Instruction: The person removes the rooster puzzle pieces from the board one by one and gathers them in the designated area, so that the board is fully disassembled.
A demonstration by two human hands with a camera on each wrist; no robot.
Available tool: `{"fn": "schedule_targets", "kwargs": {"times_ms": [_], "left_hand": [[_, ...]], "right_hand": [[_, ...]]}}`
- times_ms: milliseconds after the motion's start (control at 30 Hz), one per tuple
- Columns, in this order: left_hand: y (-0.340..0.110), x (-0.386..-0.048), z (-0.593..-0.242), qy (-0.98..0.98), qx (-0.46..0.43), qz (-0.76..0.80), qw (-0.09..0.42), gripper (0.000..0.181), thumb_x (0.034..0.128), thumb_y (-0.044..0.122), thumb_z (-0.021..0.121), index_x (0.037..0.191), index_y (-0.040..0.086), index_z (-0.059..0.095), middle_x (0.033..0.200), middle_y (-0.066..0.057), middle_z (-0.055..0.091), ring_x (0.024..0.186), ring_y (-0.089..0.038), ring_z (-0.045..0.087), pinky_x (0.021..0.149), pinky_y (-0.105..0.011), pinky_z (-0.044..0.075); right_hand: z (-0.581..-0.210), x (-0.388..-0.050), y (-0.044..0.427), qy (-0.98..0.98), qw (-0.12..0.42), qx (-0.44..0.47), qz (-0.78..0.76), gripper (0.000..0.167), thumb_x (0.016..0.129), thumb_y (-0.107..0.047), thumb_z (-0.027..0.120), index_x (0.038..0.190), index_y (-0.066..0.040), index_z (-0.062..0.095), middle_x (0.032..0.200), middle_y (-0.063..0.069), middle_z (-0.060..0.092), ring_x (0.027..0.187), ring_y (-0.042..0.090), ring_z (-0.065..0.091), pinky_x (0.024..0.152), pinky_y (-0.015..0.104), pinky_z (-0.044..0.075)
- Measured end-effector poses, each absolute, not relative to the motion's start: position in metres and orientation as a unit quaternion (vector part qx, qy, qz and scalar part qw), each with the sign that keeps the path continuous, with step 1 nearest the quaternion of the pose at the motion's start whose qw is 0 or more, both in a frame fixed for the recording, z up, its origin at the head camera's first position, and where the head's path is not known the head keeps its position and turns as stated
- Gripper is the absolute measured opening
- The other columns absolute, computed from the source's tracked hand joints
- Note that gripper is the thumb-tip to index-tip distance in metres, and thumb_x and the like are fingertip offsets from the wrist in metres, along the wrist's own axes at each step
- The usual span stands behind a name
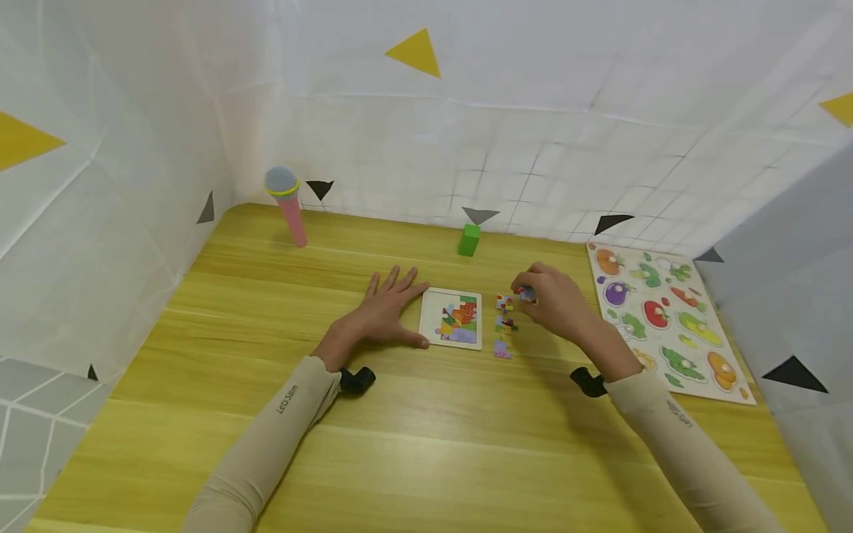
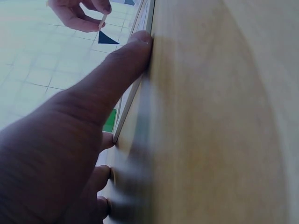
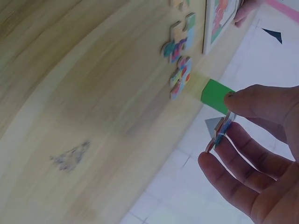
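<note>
A small square jigsaw tray (image 1: 450, 343) lies on the table, its picture partly filled on the right and lower side. My left hand (image 1: 381, 312) is spread flat at the tray's left edge, with the thumb and index finger touching its border. To the right of the tray, my right hand (image 1: 553, 300) pinches a jigsaw piece (image 3: 221, 129) between thumb and fingers, raised above the tabletop. Beneath and beside that hand, three loose jigsaw pieces (image 1: 504, 325) lie in a column. The held piece's picture is mostly hidden by the fingers.
A green block (image 1: 469, 240) stands behind the tray. At the back left is a pink toy microphone (image 1: 291, 211), upright. A vegetable puzzle board (image 1: 666, 326) covers the table's right side. White sheeting (image 1: 400, 148) with triangles rises behind the table.
</note>
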State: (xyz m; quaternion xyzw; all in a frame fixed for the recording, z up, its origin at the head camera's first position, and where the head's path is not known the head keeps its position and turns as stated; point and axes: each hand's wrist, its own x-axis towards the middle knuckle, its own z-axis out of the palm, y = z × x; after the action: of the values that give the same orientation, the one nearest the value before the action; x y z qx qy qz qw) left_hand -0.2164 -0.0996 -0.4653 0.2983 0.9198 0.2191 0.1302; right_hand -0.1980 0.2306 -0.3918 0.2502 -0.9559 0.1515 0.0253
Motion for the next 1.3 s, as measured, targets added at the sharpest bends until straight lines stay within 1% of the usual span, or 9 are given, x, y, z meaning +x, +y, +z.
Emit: {"fn": "schedule_targets", "kwargs": {"times_ms": [267,500,667,1000,1300], "left_hand": [[-0.099,-0.217,-0.464,0.921,0.299,0.217,0.127,0.113,0.0733,0.073,0.073,0.161,0.025,0.022,0.168,-0.006,0.000,0.151,-0.033,-0.011,0.115,-0.058,-0.011],[-0.100,-0.217,-0.464,0.921,0.297,0.215,0.130,0.113,0.0732,0.074,0.073,0.162,0.025,0.021,0.168,-0.007,-0.001,0.151,-0.034,-0.011,0.115,-0.059,-0.011],[-0.100,-0.217,-0.466,0.921,0.298,0.212,0.131,0.114,0.0726,0.075,0.073,0.162,0.025,0.021,0.168,-0.007,-0.001,0.151,-0.034,-0.011,0.115,-0.058,-0.011],[-0.099,-0.218,-0.465,0.920,0.296,0.217,0.134,0.114,0.0726,0.073,0.075,0.161,0.024,0.022,0.168,-0.006,0.000,0.151,-0.033,-0.012,0.116,-0.057,-0.012],[-0.099,-0.217,-0.465,0.921,0.295,0.216,0.135,0.114,0.0732,0.073,0.073,0.162,0.024,0.022,0.168,-0.006,0.000,0.151,-0.033,-0.011,0.115,-0.057,-0.013]], "right_hand": [[-0.393,-0.198,0.242,-0.958,0.011,0.243,0.150,0.019,0.086,0.000,0.074,0.104,0.000,0.073,0.102,0.018,0.062,0.086,0.034,0.062,0.072,0.047,0.054],[-0.404,-0.203,0.248,-0.962,0.010,0.232,0.147,0.018,0.084,0.000,0.076,0.102,-0.002,0.074,0.100,0.017,0.063,0.087,0.034,0.063,0.074,0.049,0.054],[-0.415,-0.207,0.252,-0.964,-0.004,0.222,0.146,0.019,0.084,-0.001,0.075,0.102,-0.003,0.074,0.101,0.016,0.064,0.087,0.034,0.063,0.076,0.049,0.054],[-0.426,-0.209,0.254,-0.962,-0.005,0.231,0.145,0.019,0.082,0.002,0.073,0.099,-0.002,0.074,0.098,0.017,0.064,0.087,0.033,0.063,0.077,0.050,0.053],[-0.427,-0.208,0.255,-0.962,-0.008,0.231,0.148,0.019,0.082,0.003,0.074,0.101,-0.002,0.075,0.099,0.017,0.064,0.086,0.033,0.063,0.074,0.049,0.054]]}}
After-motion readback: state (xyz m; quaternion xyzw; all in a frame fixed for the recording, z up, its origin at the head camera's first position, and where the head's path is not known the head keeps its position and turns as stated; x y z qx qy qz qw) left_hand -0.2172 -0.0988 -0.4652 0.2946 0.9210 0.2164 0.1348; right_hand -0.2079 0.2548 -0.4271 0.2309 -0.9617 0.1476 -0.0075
